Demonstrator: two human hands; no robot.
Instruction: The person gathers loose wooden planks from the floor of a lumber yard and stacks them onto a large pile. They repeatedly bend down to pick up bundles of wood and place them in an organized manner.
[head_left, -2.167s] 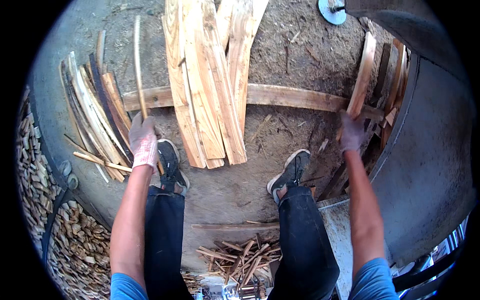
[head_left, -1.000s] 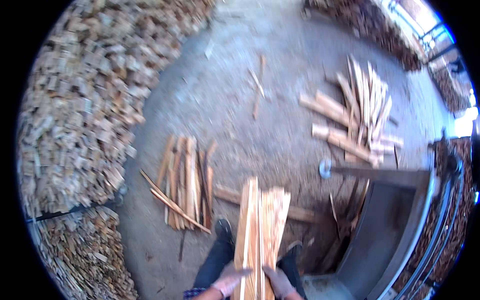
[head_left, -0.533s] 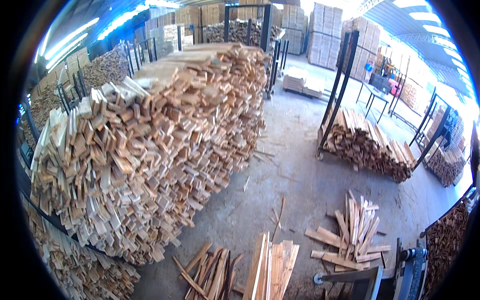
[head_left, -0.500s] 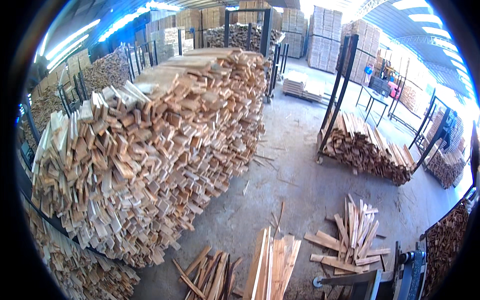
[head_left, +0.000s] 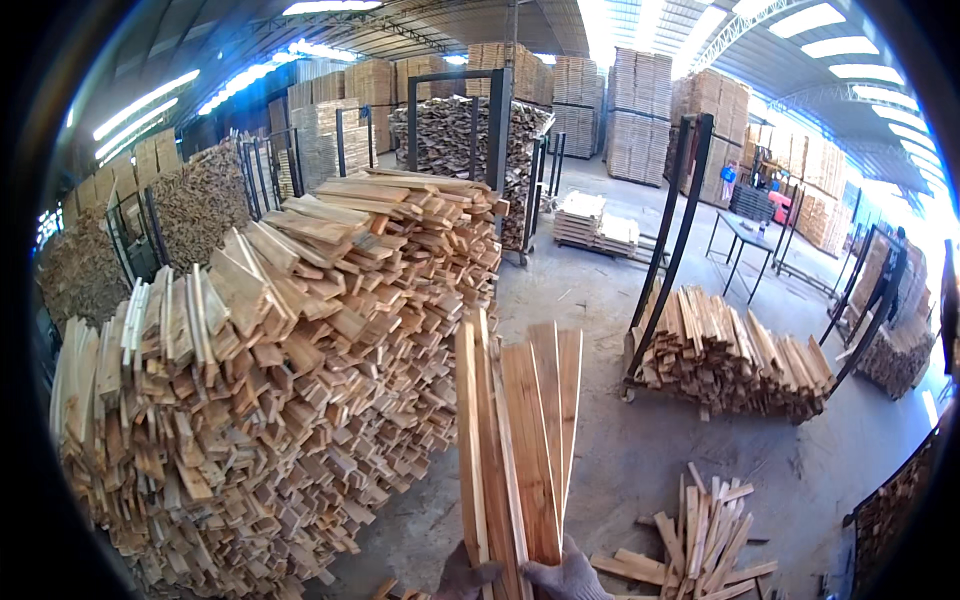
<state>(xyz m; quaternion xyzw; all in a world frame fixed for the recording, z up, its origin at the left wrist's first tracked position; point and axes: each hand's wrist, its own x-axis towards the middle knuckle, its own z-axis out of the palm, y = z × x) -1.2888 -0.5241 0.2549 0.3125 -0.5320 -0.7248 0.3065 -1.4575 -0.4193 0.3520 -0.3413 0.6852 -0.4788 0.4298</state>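
A bundle of wooden boards (head_left: 530,450) stands nearly upright in front of me, fanned out a little at its top. My left hand (head_left: 466,576), in a greyish glove, grips the bundle low on its left side. On the lower right side my gloved right hand (head_left: 568,578) closes around the same boards, thumb across their face. The lower ends of the boards run out of the picture. Left of the bundle rises a large stack of short boards (head_left: 300,380), their cut ends facing me.
Loose boards (head_left: 700,540) lie heaped on the concrete floor (head_left: 620,455) at the lower right. Beyond them stands a black metal rack (head_left: 672,250) holding a low pile of boards (head_left: 730,350). Farther back are a table (head_left: 742,235), pallets (head_left: 595,225) and tall wood stacks (head_left: 640,110).
The board bundle has come up from the lower edge, and both gloved hands now show gripping it. The view has tilted upward, so the surroundings sit lower.
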